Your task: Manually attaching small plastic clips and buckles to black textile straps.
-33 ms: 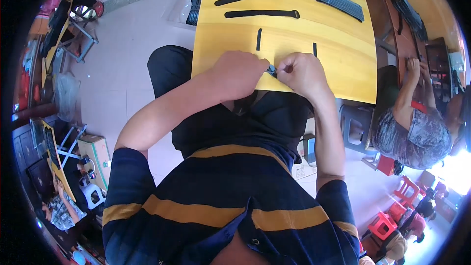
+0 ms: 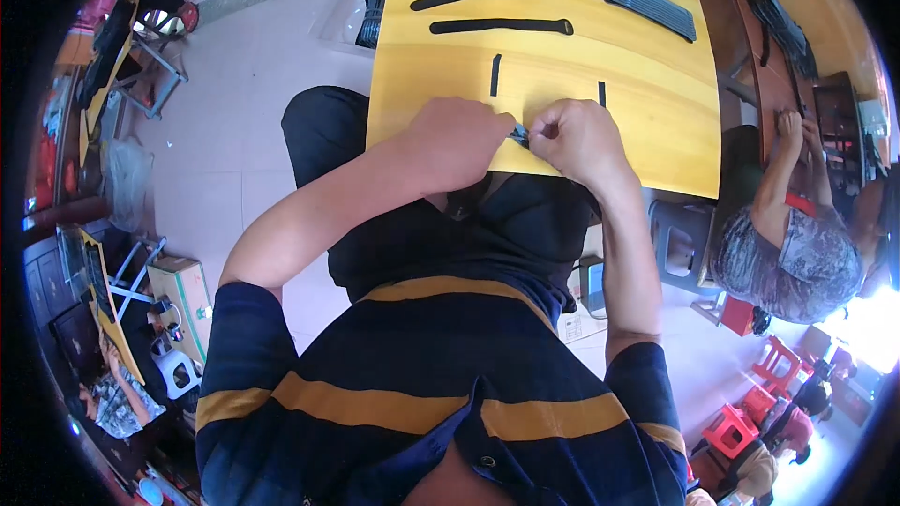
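A: Report the hands, left to right.

B: The left hand (image 2: 459, 142) is curled at the near edge of the yellow counter (image 2: 647, 103), fingertips pinching one end of a small dark piece (image 2: 518, 134). The right hand (image 2: 577, 139) is closed on the other end. The piece sits between them, just above the near edge; its exact shape is too small to tell.

A: Guidance for this step?

B: In my judgement: keep both pinches close to the piece's ends, brace the wrists on the counter edge, and work over the counter so a slip does not drop the piece to the floor.

A: Surface?

B: Two short black strips (image 2: 495, 75) lie upright just beyond the hands. Long black straps (image 2: 502, 26) lie crosswise toward the far edge, with stacked straps (image 2: 649, 6) at the far right corner.

A: Room?

B: Pale tiled floor (image 2: 234, 150) at left, folding frames beyond it. At right, another person (image 2: 787, 253) works at a neighbouring brown table; red stools (image 2: 741, 412) stand near.
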Demonstrator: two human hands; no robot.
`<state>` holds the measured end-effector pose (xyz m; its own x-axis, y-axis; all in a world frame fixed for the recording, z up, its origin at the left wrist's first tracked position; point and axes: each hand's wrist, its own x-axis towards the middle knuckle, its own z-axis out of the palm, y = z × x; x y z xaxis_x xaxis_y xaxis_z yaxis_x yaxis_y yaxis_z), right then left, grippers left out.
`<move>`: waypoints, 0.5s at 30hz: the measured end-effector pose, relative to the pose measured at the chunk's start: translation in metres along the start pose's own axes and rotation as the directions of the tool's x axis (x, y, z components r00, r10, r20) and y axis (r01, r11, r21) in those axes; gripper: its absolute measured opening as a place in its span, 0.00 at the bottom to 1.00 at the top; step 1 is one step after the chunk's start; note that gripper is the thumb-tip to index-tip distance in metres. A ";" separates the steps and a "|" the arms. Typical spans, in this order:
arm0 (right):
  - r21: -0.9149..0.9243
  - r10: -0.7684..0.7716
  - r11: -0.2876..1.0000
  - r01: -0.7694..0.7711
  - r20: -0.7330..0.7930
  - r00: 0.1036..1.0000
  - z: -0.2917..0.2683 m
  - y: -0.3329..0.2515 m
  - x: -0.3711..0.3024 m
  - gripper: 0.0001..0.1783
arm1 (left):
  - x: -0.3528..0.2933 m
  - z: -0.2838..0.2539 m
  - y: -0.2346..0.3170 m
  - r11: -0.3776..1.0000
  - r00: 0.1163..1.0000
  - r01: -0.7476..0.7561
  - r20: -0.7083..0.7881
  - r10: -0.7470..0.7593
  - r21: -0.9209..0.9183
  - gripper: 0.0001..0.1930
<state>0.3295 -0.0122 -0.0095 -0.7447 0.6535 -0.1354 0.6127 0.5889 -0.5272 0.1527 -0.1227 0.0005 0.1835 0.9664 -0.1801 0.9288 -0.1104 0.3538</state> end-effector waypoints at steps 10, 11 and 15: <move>-0.326 -0.191 0.920 0.219 0.117 0.975 -0.001 -0.007 0.008 0.04 | -0.009 -0.005 -0.001 0.999 1.000 0.021 0.013 -0.021 0.029 0.07; -0.333 -0.204 0.916 0.225 0.096 0.974 -0.002 -0.006 0.006 0.04 | -0.015 -0.009 -0.001 0.998 0.999 0.047 -0.006 -0.047 0.030 0.07; -0.138 -0.262 0.955 0.262 0.021 0.965 -0.005 0.010 0.005 0.04 | -0.033 0.003 -0.026 0.988 0.978 0.156 -0.140 -0.153 0.014 0.09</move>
<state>0.3331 -0.0004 -0.0114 -0.8846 0.4662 -0.0103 0.4263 0.7996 -0.4229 0.1237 -0.1520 -0.0056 -0.0075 0.9948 -0.1014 0.9505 0.0386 0.3083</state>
